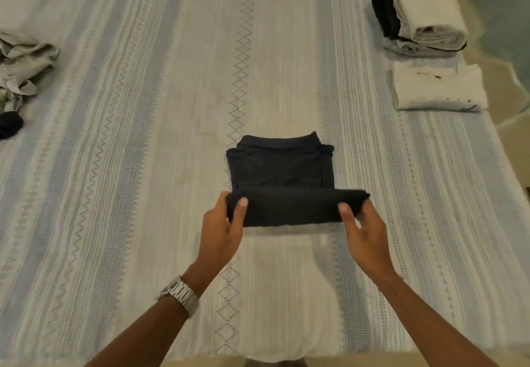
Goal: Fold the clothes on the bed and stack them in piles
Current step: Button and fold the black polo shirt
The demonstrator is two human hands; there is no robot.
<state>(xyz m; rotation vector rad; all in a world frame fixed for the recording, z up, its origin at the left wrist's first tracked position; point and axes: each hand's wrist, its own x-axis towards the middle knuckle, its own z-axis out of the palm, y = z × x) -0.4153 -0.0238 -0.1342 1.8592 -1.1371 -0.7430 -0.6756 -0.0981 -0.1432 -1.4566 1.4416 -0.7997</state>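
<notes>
A black garment (282, 166) lies partly folded in the middle of the bed, collar end away from me. Its near end is lifted off the sheet and doubled over. My left hand (222, 227) pinches the left corner of that raised edge, thumb on top. My right hand (362, 227) pinches the right corner the same way. At the far right stands a pile of folded clothes (424, 14), white on top with black and grey beneath. Nearer to me lies a single folded white garment (438, 88).
The striped, patterned bedspread (129, 151) covers the whole bed. A crumpled grey garment (23, 62) and a small dark item (10, 124) lie at the left edge. The bed's right edge borders a tiled floor (513, 137). A metal watch (180, 296) is on my left wrist.
</notes>
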